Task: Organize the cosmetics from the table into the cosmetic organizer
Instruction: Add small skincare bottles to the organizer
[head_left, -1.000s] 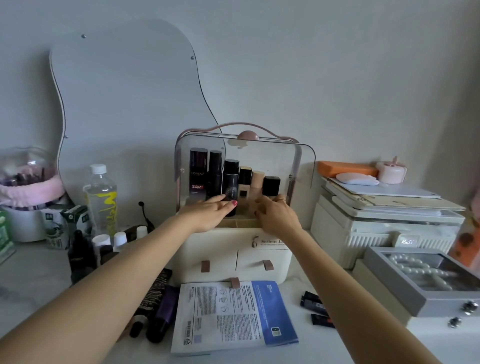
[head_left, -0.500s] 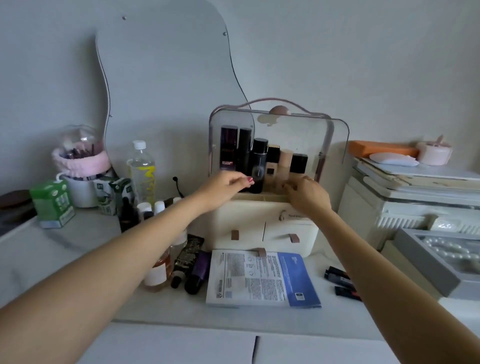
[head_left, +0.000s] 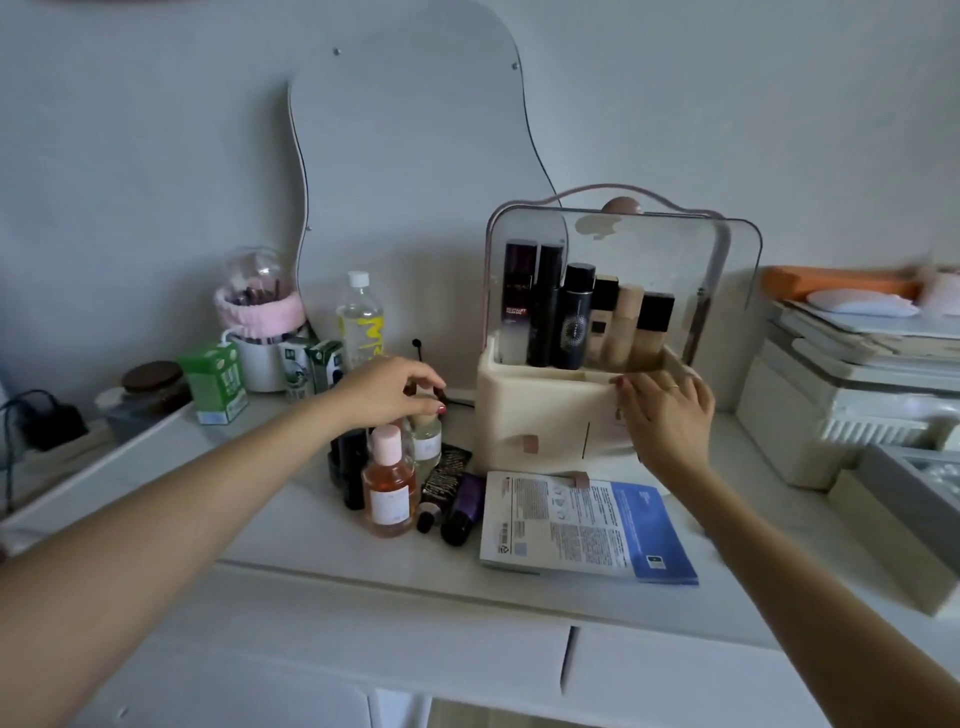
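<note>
Left of the cosmetic organizer (head_left: 561, 415) on the desk (head_left: 322, 525), loose bottles (head_left: 388, 483) are clustered; a clear one's cap (head_left: 423, 405) is pinched by the left hand (head_left: 387, 389). The organizer's front is touched by the right hand (head_left: 670, 415), its grip released.

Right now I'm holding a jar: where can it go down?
Bare table lies left of the bottle cluster, under the left forearm, and along the front edge before the sheet-mask packets. Between cluster and organizer it is crowded.

Head view looks down (close) at table (head_left: 322, 545).
</note>
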